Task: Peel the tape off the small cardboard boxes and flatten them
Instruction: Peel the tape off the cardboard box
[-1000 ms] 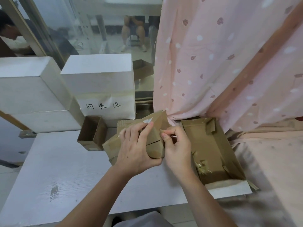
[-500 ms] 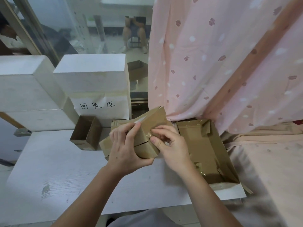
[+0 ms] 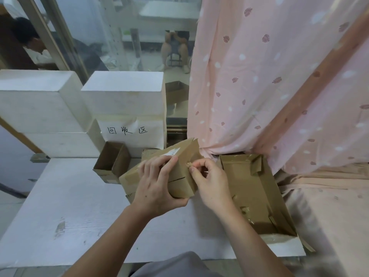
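A small brown cardboard box (image 3: 184, 156) with clear tape and a white label is held tilted above the white table (image 3: 79, 206). My left hand (image 3: 157, 184) grips it from the near side, fingers over the top and thumb underneath. My right hand (image 3: 207, 180) pinches a bit of tape (image 3: 189, 165) on the box's right end between thumb and forefinger. More flat cardboard (image 3: 127, 176) lies under the held box, partly hidden.
A large open cardboard box (image 3: 249, 188) with tape scraps inside sits to the right. A small open box (image 3: 111, 160) stands to the left. White foam blocks (image 3: 123, 100), one with a handwritten label, line the back. A pink curtain (image 3: 269, 86) hangs at the right.
The right hand's fingertips have shifted along the box's right end and now pinch the tape edge. The left hand keeps its grip on the box.
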Motion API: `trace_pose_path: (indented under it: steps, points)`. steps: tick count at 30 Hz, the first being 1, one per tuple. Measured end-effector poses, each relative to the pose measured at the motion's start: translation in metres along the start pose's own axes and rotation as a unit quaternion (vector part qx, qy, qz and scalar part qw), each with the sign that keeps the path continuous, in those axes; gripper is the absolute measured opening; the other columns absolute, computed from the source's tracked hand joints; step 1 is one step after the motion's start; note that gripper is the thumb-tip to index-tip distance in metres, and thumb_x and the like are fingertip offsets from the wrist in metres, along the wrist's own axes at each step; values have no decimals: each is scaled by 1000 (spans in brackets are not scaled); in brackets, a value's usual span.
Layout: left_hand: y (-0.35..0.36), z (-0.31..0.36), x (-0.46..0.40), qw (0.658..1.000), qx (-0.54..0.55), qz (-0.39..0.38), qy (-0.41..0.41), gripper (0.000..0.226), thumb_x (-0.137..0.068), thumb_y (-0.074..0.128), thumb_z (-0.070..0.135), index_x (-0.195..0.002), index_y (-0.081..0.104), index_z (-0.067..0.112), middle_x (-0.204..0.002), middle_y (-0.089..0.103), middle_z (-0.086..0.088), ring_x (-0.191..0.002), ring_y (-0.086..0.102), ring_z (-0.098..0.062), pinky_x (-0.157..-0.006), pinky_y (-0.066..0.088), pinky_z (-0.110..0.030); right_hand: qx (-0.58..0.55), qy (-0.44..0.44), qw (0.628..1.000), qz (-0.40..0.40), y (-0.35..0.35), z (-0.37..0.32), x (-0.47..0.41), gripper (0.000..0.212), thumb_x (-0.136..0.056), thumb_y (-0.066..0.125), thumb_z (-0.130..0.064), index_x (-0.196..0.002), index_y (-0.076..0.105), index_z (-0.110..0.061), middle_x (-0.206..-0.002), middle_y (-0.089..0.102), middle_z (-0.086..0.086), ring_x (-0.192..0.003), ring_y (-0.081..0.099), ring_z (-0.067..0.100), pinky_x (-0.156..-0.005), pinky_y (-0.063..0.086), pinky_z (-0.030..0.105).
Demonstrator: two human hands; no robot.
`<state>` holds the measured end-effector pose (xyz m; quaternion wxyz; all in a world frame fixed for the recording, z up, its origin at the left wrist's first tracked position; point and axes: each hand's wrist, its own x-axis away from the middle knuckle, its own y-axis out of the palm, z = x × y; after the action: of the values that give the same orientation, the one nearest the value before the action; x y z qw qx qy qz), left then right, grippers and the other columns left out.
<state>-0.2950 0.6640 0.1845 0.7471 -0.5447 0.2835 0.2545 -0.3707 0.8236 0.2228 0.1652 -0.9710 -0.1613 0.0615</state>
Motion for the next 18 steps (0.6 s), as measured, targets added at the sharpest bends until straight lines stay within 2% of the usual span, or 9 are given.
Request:
trace_pose_path:
  steps: [2,5,9,13,18]
  points:
    - [0,3,1,1000,4,-2,1,111,-53,88,57,-143,43,11,-136,44,-7,-123,50,-28,-100,37,-47,20,-15,999,42,0,6,-2,8,-94,70,-22,-89,64,-22,-90,68,-11,-83,62,6,-74,47,20]
    - [2,8,0,1000,8,-15,-4,110,-54,87,56,-144,43,10,-136,43,-7,-123,50,-29,-99,37,-47,31,-16,998,56,-5,16,-2,13,-97,67,-24,-89,57,-28,-91,68,-11,-85,63,8,-74,49,25]
    - [7,10,-3,997,-11,-75,-29,111,-57,85,62,-146,47,9,-138,43,-5,-125,48,-28,-101,36,-47,42,-22,997,66,-12,33,2,20,-91,73,-14,-87,56,-23,-82,64,-8,-78,59,8,-69,46,19]
    - [14,12,-6,985,-18,-162,-59,112,-59,80,66,-150,45,12,-140,42,-3,-128,44,-27,-106,30,-45,44,46,994,89,-24,68,2,27,-84,81,-10,-89,60,-26,-80,65,-11,-79,61,2,-70,46,14]
    - [31,24,-6,969,-23,-242,-48,112,-58,75,68,-152,41,17,-140,45,-1,-126,47,-26,-106,32,-44,117,130,980,99,-46,118,6,16,-84,81,-12,-87,68,-20,-91,63,-4,-77,62,9,-65,42,7]
